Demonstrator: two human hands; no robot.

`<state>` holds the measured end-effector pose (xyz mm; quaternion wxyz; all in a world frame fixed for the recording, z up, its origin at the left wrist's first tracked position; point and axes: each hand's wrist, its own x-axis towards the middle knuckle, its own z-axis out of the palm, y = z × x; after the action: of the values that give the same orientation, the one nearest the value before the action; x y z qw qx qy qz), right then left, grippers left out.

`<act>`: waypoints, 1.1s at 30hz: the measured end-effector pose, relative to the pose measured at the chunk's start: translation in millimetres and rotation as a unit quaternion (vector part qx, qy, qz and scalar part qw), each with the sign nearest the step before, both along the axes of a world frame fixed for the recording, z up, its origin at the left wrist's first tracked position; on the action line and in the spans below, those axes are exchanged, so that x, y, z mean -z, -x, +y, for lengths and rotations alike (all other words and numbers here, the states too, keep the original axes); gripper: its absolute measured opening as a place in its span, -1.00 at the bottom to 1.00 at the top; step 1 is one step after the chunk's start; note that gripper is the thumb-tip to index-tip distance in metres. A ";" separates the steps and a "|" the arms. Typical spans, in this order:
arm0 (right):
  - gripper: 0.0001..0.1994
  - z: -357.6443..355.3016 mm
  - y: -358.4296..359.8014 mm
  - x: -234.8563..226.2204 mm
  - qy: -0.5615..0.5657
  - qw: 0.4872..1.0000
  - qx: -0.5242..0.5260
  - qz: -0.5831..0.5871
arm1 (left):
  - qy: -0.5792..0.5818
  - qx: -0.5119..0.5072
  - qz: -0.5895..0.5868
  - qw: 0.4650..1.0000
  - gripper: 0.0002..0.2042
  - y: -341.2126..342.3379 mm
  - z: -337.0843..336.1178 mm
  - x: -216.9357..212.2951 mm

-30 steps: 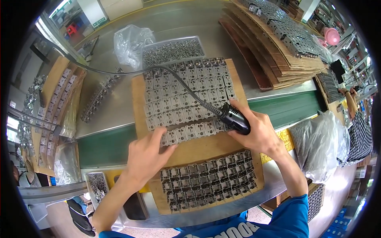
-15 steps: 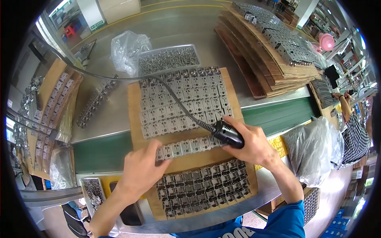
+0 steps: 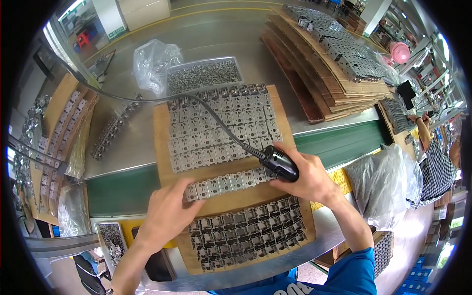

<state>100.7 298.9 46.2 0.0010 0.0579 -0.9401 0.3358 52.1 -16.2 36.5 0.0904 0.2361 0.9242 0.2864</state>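
Note:
My left hand (image 3: 169, 209) pinches the left end of a row of silver metal brackets (image 3: 228, 184), which lies across the brown board (image 3: 163, 147). My right hand (image 3: 312, 178) is wrapped round a black corded electric screwdriver (image 3: 281, 163). Its fingertips also reach the row's right end. Beyond the row, several lines of silver brackets (image 3: 223, 128) lie flat, side by side. On the near part of the board stands a block of brackets with dark open sides up (image 3: 248, 231). The screwdriver's tip is hidden from view.
A tray of small screws (image 3: 204, 76) and a clear plastic bag (image 3: 155, 64) are beyond the board. Stacked boards with brackets (image 3: 319, 73) rise at the far right. The screwdriver's cord (image 3: 216, 118) crosses the brackets. A phone (image 3: 160, 265) lies near left; a co-worker (image 3: 437, 162) sits at right.
The whole view has shifted slightly. My left hand and the row's left end have moved a little to the left; both hands keep their holds.

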 end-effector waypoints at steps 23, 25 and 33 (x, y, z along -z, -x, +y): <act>-0.32 -79.4 28.8 -50.5 0.463 0.807 0.051 0.363 | -0.138 0.140 0.117 0.974 -0.74 14.4 7.8 18.4; -0.31 -96.2 33.9 -43.0 0.459 0.808 0.009 0.370 | -0.147 0.143 0.130 0.970 -0.74 14.7 7.5 21.3; -0.11 -141.2 32.6 -40.1 0.292 0.903 -0.048 0.313 | -0.168 0.141 0.194 0.956 -0.66 15.0 7.3 33.3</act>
<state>68.1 157.7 86.3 0.2958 0.2019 -0.7473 0.5597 37.1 -8.9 3.2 -0.0922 0.4271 0.8195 0.3708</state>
